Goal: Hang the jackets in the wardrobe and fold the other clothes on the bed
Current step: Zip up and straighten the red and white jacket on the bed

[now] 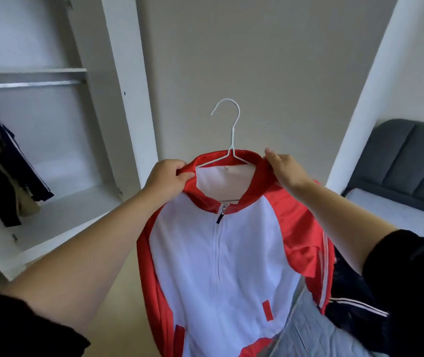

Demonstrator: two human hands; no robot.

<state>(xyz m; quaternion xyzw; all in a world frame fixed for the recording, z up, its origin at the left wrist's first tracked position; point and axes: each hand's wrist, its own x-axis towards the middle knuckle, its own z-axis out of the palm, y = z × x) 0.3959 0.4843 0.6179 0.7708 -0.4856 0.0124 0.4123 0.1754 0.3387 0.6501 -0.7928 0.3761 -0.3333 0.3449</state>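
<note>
My left hand (169,180) and right hand (286,171) pinch the collar of the red-and-white zipped jacket (195,266), hung lengthwise twelve-to-six; white wire hanger (231,149) hook points twelve.

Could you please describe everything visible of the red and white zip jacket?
The red and white zip jacket looks synthetic: white front, red collar, sleeves and pocket trims, white sleeve stripes. It is zipped to the collar, dark puller hanging. It hangs on a white wire hanger; the left hand and right hand grip its collar.
</note>
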